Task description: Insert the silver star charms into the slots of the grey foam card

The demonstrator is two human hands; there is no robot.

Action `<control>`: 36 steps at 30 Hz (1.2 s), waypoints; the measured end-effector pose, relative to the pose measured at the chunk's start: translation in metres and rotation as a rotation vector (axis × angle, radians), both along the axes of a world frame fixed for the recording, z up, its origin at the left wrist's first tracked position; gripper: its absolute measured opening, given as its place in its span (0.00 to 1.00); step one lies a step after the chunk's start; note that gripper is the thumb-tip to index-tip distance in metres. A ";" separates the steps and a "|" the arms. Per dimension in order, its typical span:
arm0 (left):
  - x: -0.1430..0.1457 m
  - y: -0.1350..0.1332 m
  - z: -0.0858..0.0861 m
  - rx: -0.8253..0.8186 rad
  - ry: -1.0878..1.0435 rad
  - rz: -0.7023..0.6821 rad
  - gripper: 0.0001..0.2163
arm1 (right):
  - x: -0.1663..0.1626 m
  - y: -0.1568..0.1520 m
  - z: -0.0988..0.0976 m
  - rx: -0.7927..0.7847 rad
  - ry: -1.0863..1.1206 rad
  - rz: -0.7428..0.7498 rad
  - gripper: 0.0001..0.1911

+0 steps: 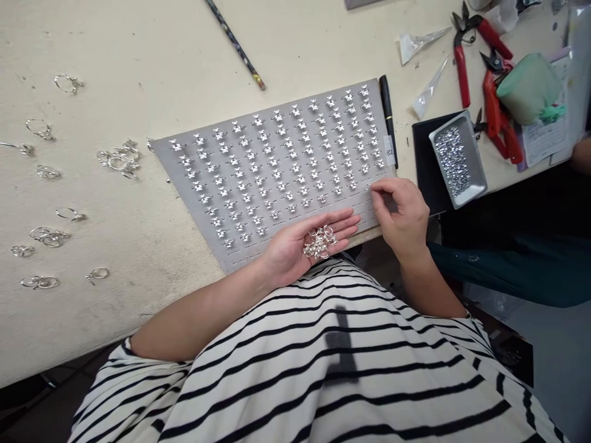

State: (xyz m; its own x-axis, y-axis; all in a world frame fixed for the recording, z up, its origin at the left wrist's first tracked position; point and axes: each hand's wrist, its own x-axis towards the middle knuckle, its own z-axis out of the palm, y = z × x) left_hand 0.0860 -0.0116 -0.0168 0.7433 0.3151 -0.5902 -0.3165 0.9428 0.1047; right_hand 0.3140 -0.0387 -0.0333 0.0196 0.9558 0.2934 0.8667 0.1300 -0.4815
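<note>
Silver rings (pixel 319 242) heaped in left hand (pixel 289 252): palm up, fingers extended, uncurled, heap resting ungripped. Likely held so to keep supply beside grey board (pixel 355 203), just under and beyond fingertips. Right hand (pixel 405 208) at board's near right edge, thumb and forefinger pinched together, apparently on ring (pixel 368 189), too tiny for certainty. Ring rows (pixel 277 115) stand beyond both hands; unfilled slots (pixel 235 250) beside left. Pen (pixel 389 123) just past right hand, tray (pixel 477 172) to its right. Wider room left of left hand: pale table (pixel 115 37), scattered rings (pixel 119 159).
</note>
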 end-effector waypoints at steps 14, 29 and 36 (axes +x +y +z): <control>0.001 0.001 0.001 -0.001 0.015 0.001 0.16 | 0.006 0.030 0.027 -0.361 -0.282 0.141 0.11; 0.002 0.002 0.011 -0.088 -0.009 0.159 0.18 | -0.020 0.001 0.032 0.067 -0.066 0.005 0.06; 0.005 0.000 0.015 -0.125 0.064 0.190 0.15 | -0.055 -0.031 0.033 0.014 -0.126 0.456 0.19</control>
State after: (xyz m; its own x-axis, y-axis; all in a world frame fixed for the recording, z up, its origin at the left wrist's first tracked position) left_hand 0.0909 -0.0118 -0.0016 0.6378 0.3669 -0.6772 -0.4856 0.8740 0.0161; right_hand 0.2595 -0.0694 -0.0001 -0.4376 0.8546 0.2795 0.7711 0.5166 -0.3722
